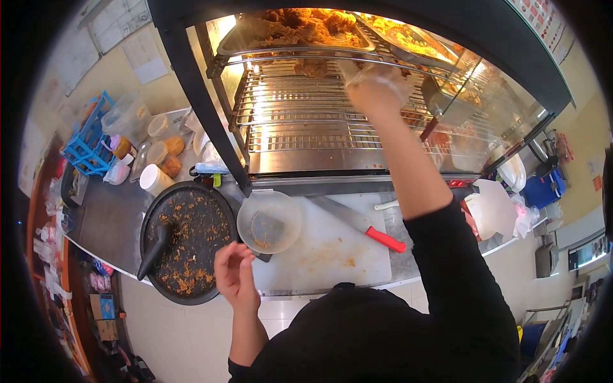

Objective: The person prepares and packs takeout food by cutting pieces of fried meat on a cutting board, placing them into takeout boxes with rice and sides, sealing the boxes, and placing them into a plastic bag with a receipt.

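Observation:
My right hand reaches into a lit glass food-warming cabinet, over its wire rack. Clear plastic, perhaps a bag or glove, covers its blurred fingers, so whatever they hold cannot be made out. Close to them on the rack lies a piece of fried chicken. My left hand hovers palm up with loosely curled fingers and nothing in it. It is between a black stone mortar with orange crumbs and a translucent plastic bowl. A black pestle leans in the mortar.
A red-handled knife lies on the white cutting board. Trays of fried chicken fill the upper shelf. The dark cabinet post stands at left. Beyond the mortar are lidded tubs and a blue plastic basket.

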A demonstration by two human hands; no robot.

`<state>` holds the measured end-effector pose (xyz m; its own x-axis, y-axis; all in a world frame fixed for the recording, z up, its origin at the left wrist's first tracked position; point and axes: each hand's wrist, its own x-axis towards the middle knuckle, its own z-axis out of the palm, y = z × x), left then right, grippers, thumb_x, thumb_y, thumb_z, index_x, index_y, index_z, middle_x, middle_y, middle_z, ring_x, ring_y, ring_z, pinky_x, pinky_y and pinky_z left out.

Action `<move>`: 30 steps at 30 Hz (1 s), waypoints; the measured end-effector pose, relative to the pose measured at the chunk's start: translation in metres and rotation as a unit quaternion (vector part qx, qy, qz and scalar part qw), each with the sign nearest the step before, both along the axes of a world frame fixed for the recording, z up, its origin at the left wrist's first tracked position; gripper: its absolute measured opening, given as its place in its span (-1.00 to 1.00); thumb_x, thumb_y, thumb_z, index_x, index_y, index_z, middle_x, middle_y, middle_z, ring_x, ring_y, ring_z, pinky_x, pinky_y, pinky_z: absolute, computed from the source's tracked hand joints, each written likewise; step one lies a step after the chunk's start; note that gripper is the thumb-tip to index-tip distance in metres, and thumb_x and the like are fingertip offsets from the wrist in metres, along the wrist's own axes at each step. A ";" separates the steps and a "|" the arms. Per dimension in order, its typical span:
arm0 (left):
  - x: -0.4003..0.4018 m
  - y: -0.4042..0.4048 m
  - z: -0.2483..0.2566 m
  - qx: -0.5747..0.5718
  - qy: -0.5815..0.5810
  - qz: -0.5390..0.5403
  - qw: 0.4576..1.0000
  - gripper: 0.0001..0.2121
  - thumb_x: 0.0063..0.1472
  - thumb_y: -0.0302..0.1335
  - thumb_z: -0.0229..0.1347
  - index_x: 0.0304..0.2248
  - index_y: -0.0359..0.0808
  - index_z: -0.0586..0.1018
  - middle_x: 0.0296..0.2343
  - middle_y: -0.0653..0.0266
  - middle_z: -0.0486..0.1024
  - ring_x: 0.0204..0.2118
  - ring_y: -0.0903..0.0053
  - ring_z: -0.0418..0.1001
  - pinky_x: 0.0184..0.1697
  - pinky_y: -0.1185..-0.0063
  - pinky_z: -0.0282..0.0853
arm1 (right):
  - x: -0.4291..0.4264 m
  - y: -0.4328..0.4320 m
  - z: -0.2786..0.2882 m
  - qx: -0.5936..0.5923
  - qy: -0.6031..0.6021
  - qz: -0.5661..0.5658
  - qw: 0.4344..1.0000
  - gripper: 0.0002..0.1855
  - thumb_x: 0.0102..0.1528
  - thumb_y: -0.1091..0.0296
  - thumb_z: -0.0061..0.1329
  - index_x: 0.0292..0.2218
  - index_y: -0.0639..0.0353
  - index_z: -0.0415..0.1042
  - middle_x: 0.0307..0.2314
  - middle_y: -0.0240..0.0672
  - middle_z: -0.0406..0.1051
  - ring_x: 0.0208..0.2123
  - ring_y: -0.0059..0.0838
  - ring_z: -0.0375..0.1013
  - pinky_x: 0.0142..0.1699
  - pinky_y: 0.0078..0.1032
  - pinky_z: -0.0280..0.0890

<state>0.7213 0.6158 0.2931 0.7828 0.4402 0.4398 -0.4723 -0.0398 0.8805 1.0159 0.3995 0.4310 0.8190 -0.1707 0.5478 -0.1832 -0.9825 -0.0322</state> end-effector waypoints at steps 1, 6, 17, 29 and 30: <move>-0.004 0.002 -0.004 -0.005 -0.005 -0.009 1.000 -0.69 0.14 -0.70 -0.08 -0.09 -0.39 0.35 -0.24 0.20 0.34 -0.26 0.59 0.36 -0.21 0.63 0.33 | 0.039 -0.027 0.002 0.063 0.085 0.024 0.994 -0.41 0.14 -0.16 -0.41 -0.11 0.12 0.39 -0.12 -0.01 0.33 0.01 -0.07 0.26 0.07 -0.11 0.09; -0.031 0.030 -0.024 -0.049 0.012 0.053 0.997 -0.70 0.15 -0.69 -0.08 -0.09 -0.37 0.34 -0.26 0.19 0.37 -0.28 0.58 0.36 -0.22 0.60 0.34 | 0.135 -0.098 -0.023 0.086 0.025 0.127 0.988 -0.57 0.18 0.04 -0.42 -0.09 0.06 0.32 -0.19 -0.08 0.39 -0.04 -0.19 0.32 0.03 -0.16 0.19; -0.074 0.055 -0.046 -0.093 0.076 0.168 0.978 -0.71 0.16 -0.64 -0.07 -0.09 -0.36 0.33 -0.28 0.23 0.37 -0.30 0.59 0.34 -0.22 0.62 0.30 | 0.150 -0.116 -0.027 0.229 0.093 0.100 0.964 -0.66 0.18 0.14 -0.38 -0.13 0.08 0.30 -0.25 -0.14 0.39 -0.15 -0.24 0.37 -0.10 -0.20 0.28; -0.107 0.000 -0.029 -0.070 0.089 0.191 0.975 -0.71 0.14 -0.67 -0.07 -0.11 -0.36 0.34 -0.29 0.24 0.37 -0.32 0.60 0.35 -0.27 0.63 0.33 | 0.138 -0.125 -0.030 0.655 0.010 0.113 0.747 -0.75 0.18 0.24 -0.34 -0.18 0.11 0.29 -0.33 -0.19 0.40 -0.27 -0.29 0.42 -0.24 -0.24 0.37; -0.114 -0.005 -0.030 -0.074 0.083 0.199 0.974 -0.71 0.14 -0.68 -0.07 -0.11 -0.37 0.34 -0.29 0.24 0.37 -0.32 0.60 0.35 -0.27 0.63 0.33 | 0.132 -0.120 -0.031 0.710 0.003 0.128 0.693 -0.76 0.18 0.25 -0.34 -0.19 0.11 0.29 -0.33 -0.20 0.40 -0.28 -0.29 0.42 -0.25 -0.24 0.37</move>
<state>0.6078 0.6108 0.2632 0.5922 0.7720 0.2308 -0.2970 -0.0572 0.9532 1.1474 0.2790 0.4003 0.9236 -0.3823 -0.0274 -0.0140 0.0377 -0.9992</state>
